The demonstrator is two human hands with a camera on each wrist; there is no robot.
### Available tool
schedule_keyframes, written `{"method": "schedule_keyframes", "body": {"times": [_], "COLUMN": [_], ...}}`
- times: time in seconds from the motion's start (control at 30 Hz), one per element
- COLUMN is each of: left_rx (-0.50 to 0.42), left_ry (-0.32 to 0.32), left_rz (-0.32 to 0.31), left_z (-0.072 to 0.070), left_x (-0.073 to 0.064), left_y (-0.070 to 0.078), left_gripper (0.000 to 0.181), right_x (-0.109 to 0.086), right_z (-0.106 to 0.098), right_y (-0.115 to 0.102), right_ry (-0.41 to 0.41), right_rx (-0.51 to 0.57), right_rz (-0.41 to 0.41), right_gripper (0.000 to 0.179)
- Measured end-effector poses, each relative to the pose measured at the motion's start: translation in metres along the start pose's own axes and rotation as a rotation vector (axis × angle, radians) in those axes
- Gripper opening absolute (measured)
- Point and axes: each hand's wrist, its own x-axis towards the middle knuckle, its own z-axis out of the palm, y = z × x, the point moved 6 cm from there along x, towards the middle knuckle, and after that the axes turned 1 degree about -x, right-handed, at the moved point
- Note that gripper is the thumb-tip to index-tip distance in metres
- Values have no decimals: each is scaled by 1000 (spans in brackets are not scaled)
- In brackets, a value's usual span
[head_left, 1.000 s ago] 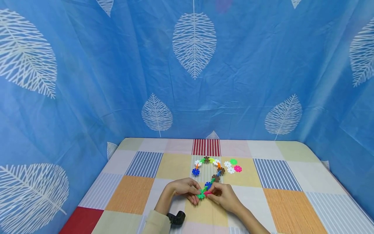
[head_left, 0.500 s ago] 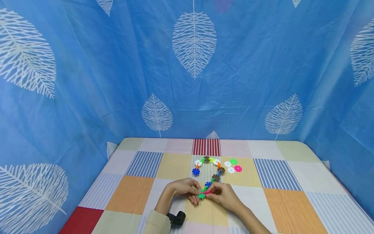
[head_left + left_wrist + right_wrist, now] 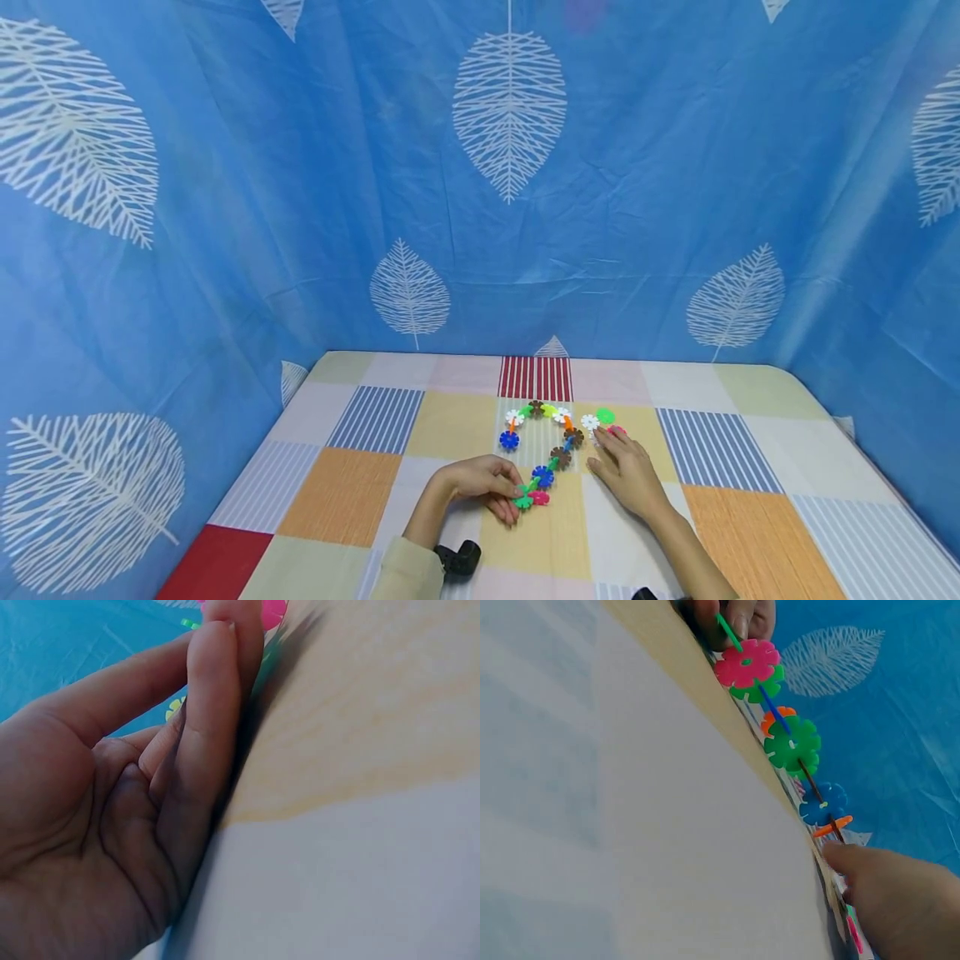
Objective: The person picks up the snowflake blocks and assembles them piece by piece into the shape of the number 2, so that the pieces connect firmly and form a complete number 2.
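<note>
A chain of flower-shaped snap discs in many colours curves over the table, with a blue disc (image 3: pixel 509 440) at its far-left end. At the near end, my left hand (image 3: pixel 486 485) pinches a green disc (image 3: pixel 523 500) between thumb and fingers. A pink disc (image 3: pixel 540 497) sticks out to the right of that green one, joined to the chain. My right hand (image 3: pixel 632 478) reaches over the small group of loose discs, fingers extended, fingertips at a white disc partly hidden under them. In the right wrist view, the right thumb (image 3: pixel 862 862) appears beside the chain.
Another loose white disc (image 3: pixel 590 422), a green disc (image 3: pixel 605 415) and a partly covered pink disc (image 3: pixel 617 431) lie right of the chain's far part. A patchwork cloth (image 3: pixel 360 492) covers the table. Blue leaf-patterned curtains (image 3: pixel 615 167) enclose the back and sides.
My right hand has let go of the pink disc, now attached at the chain's near end, and moved right and away to the loose discs. The left hand keeps its pinch.
</note>
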Motion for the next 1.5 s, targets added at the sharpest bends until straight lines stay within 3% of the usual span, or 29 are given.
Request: {"method": "schedule_keyframes", "body": {"times": [0.17,0.27,0.47,0.53,0.63,0.77,0.93,1.17,1.33,1.5], "left_rx": [-11,-20,-34,-36,-46,-70,-85,-95,-89,-73], "left_ry": [12,20,28,30,31,32,59,78,101,75], "left_rz": [3,2,-5,-1,10,23,32,35,30,44], "left_z": [-1,-2,-2,-2,-3,-4,-6,-6,-8,-4], "left_x": [0,-1,-1,-1,0,1,1,1,0,2], "left_y": [1,1,1,1,0,-2,-2,-1,-3,-1], "left_gripper": [8,8,9,10,10,9,10,11,10,10], "right_x": [0,0,0,0,-1,-4,-8,-12,-13,-16], "right_z": [-4,-8,-6,-4,2,7,28,39,44,44], "right_y": [2,4,10,10,5,-18,-29,-38,-44,-45], "right_ry": [60,112,105,92,44,-113,-305,-394,-435,-444], "right_rx": [-24,-42,-58,23,238,556,803,951,995,1009], "right_rz": [-39,-11,61,84,99,92,141,295,296,306], "right_gripper": [30,28,29,27,24,18,29,29,30,30]}}
